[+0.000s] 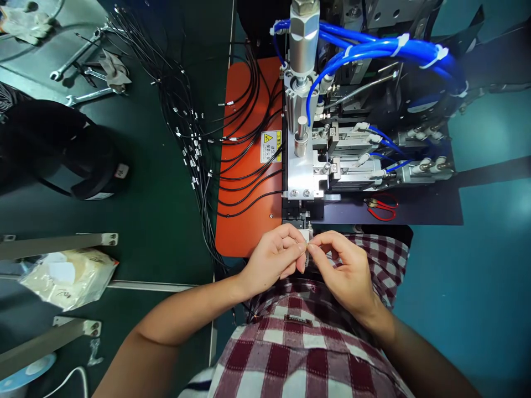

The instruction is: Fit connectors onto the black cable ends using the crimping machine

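My left hand [280,254] and my right hand [342,268] meet in front of my body, each with thumb and forefinger pinched together. Their fingertips almost touch over something too small to make out. Right behind the fingers is the near end of a metal press machine [301,177], with a small pale block [306,234] partly hidden by my hands. To the left of the machine lies an orange plate [244,232], crossed by several black cables [244,188] that run to the machine's side.
A large bundle of black cables [166,83] with silver ends lies on the green table [166,237]. Red-handled cutters [381,209] rest right of the machine. Blue air hoses [373,50] arch above. Wrenches [78,55], a black spool [95,149] and a plastic bag [70,279] are further left.
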A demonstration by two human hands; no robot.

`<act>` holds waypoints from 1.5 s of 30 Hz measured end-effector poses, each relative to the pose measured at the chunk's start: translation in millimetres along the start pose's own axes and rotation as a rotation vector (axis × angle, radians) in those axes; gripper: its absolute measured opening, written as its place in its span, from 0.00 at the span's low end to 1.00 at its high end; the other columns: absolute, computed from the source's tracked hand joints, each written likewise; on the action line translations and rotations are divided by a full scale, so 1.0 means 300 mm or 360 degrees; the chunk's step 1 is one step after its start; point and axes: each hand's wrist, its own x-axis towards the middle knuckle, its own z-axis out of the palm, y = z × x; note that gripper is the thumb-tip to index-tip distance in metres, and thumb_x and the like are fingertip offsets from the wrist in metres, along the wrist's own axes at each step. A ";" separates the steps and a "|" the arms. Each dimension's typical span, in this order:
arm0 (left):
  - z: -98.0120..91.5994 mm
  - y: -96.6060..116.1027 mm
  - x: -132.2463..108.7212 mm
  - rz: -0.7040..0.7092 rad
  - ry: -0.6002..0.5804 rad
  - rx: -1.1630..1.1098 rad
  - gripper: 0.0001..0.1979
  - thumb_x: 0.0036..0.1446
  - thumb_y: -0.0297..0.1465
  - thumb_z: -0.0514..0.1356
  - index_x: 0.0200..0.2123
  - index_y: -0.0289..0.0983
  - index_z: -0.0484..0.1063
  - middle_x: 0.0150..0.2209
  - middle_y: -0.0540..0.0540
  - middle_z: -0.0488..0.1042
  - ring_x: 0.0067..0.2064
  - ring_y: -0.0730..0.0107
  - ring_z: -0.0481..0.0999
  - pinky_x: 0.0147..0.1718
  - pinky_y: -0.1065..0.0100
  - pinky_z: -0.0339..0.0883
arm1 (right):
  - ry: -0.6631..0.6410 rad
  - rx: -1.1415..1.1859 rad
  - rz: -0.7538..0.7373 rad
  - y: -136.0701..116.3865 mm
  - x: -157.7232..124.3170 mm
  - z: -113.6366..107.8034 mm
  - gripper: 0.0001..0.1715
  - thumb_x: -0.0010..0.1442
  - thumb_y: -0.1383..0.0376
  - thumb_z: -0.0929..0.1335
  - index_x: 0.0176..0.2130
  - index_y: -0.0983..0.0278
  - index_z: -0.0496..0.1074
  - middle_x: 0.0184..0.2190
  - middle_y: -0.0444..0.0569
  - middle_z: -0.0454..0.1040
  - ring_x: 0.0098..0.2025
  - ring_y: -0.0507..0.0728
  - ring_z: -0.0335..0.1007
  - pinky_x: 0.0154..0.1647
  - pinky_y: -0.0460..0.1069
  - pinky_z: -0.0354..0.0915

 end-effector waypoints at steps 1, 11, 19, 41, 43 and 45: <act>0.002 0.000 -0.001 -0.0001 -0.0007 -0.0001 0.09 0.62 0.34 0.58 0.34 0.35 0.62 0.21 0.52 0.71 0.15 0.84 0.58 0.14 0.78 0.46 | -0.0046 0.0001 -0.0002 -0.001 0.001 -0.003 0.04 0.63 0.68 0.66 0.34 0.62 0.70 0.30 0.45 0.72 0.30 0.52 0.65 0.33 0.48 0.62; 0.005 -0.006 0.006 0.0022 0.0092 0.0031 0.12 0.60 0.37 0.60 0.32 0.35 0.63 0.20 0.53 0.70 0.15 0.85 0.56 0.14 0.78 0.46 | -0.0253 0.0717 0.0519 0.020 0.010 0.007 0.10 0.65 0.60 0.65 0.33 0.62 0.66 0.25 0.41 0.67 0.25 0.50 0.64 0.28 0.46 0.62; -0.004 -0.001 0.011 0.0000 0.0053 0.0032 0.12 0.60 0.37 0.60 0.32 0.35 0.63 0.21 0.51 0.72 0.14 0.84 0.58 0.14 0.78 0.48 | -0.0296 0.0568 0.0567 0.007 0.024 -0.019 0.10 0.60 0.60 0.68 0.32 0.65 0.71 0.21 0.42 0.66 0.23 0.50 0.62 0.24 0.46 0.58; -0.006 0.007 0.008 -0.0083 0.0041 0.0086 0.13 0.58 0.39 0.60 0.33 0.35 0.63 0.20 0.52 0.71 0.14 0.84 0.57 0.13 0.78 0.46 | -0.0184 -0.0106 0.0019 -0.002 0.022 -0.025 0.04 0.61 0.66 0.67 0.33 0.62 0.71 0.29 0.46 0.73 0.30 0.54 0.68 0.33 0.49 0.64; -0.003 0.008 0.008 -0.0093 0.0040 0.0101 0.13 0.58 0.39 0.60 0.33 0.35 0.63 0.20 0.52 0.71 0.14 0.84 0.57 0.13 0.78 0.46 | -0.0203 -0.0047 0.0038 0.001 0.023 -0.026 0.05 0.62 0.66 0.67 0.32 0.62 0.70 0.28 0.46 0.72 0.29 0.54 0.67 0.33 0.49 0.63; 0.000 0.007 0.007 -0.0094 0.0025 0.0111 0.12 0.59 0.38 0.60 0.33 0.35 0.63 0.20 0.52 0.70 0.14 0.84 0.57 0.14 0.78 0.46 | -0.0230 0.0061 0.0088 0.006 0.025 -0.022 0.07 0.62 0.65 0.66 0.31 0.62 0.69 0.27 0.45 0.71 0.28 0.53 0.65 0.31 0.48 0.62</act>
